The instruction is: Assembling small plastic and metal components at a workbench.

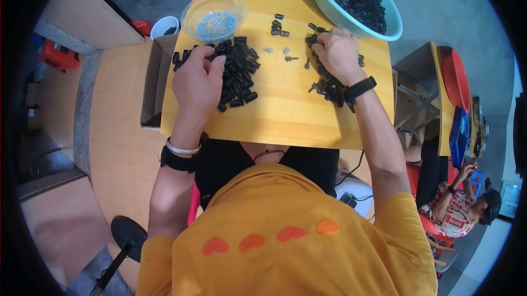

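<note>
My left hand (198, 84) rests at the edge of a heap of short black cylindrical parts (237, 73), on the left of a yellow wooden table. Its thumb and forefinger are bent and a little apart, and nothing shows between them. On the table's right side, my right hand (338, 54) is closed, fingertips down, over a second pile of black parts (329, 88). What those fingers pinch, if anything, is hidden. Between the piles lie several loose black pieces (279, 26), small black stemmed pieces (291, 59) and tiny silvery bits (268, 50).
A clear bowl of small silvery pieces (215, 24) stands behind the left heap. At the far right, a light-blue basin (391, 28) full of black parts overhangs the edge. A cardboard box (155, 82) adjoins the table's left side. Another person (458, 208) sits at right.
</note>
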Tool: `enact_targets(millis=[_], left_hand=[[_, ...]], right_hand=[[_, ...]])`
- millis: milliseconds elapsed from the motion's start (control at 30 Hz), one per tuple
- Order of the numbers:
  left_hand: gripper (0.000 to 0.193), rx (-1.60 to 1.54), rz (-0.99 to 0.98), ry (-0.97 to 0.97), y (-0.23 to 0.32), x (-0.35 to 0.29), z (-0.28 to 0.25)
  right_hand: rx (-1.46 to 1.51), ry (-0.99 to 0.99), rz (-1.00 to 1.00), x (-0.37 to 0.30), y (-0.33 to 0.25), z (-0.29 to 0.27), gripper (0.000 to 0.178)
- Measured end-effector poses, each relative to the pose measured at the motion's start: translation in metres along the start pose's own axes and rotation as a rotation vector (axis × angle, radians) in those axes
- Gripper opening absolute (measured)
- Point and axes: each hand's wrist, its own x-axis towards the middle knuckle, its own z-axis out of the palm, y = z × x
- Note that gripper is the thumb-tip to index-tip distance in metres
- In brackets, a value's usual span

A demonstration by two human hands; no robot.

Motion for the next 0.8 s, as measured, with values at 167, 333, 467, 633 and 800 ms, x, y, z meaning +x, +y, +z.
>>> enact_targets(millis=[167, 333, 467, 633, 800], left_hand=[[0.022, -0.262, -0.021, -0.009, -0.003, -0.012, 0.008], [0.019, -0.458, -0.043, -0.048, 0.009, -0.022, 0.009], [0.017, -0.774, -0.155, -0.248, 0.025, -0.038, 0.012], [0.019, -1.009, -0.539, -0.555, 0.052, -0.045, 0.013], [0.013, -1.145, -0.583, -0.638, 0.045, -0.054, 0.014]], right_hand=[[-0.101, -0.066, 0.029, 0.010, -0.006, 0.011, 0.022], [-0.111, -0.080, 0.009, 0.010, -0.010, 0.006, 0.022], [0.342, 0.076, -0.114, -0.018, -0.036, -0.035, 0.016], [0.643, 0.176, -0.366, -0.062, -0.071, -0.049, 0.022], [0.684, 0.167, -0.385, -0.080, -0.084, -0.044, 0.023]])
